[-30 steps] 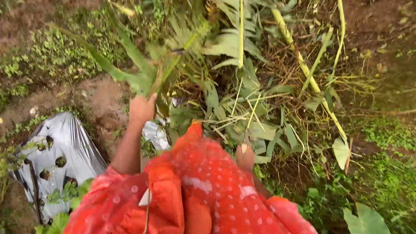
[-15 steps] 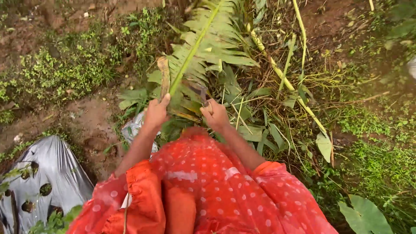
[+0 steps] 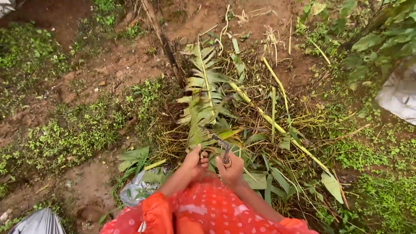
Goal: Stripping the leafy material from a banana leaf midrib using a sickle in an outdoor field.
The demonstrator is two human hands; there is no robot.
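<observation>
Head view: looked straight down on two bare hands held close together over a heap of cut greenery on damp soil.
Left hand (image 3: 194, 161): fingers curled shut around the base of a frond (image 3: 203, 93), thumb pressed on top.
Right hand (image 3: 229, 168): closed in a fist on a thin dark curved tool (image 3: 222, 146) that rose from the fist toward the frond's base; whether it was a blade or a stem could not be told.
Frond: long, feathery, green with some yellowed leaflets, lying flat on the heap and pointing away from the person, its near end at the left hand.
Hands to each other: just beside one another, almost touching, at the near edge of the heap.
Heap (image 3: 268, 130): broad leaves, dry stalks and yellow-green stems, piled beneath and to the right of the frond.
Long stem (image 3: 281, 130): pale yellow, running diagonally across the heap to the right of the frond.
Clothing (image 3: 208, 212): red-orange fabric with white dots, filling the bottom edge below the wrists.
Sheets: grey plastic (image 3: 39, 222) at bottom left, a smaller scrap (image 3: 136, 190) by the left forearm, a pale one (image 3: 401, 93) at the right edge.
Ground (image 3: 108, 69): bare brown earth with patches of low weeds.
</observation>
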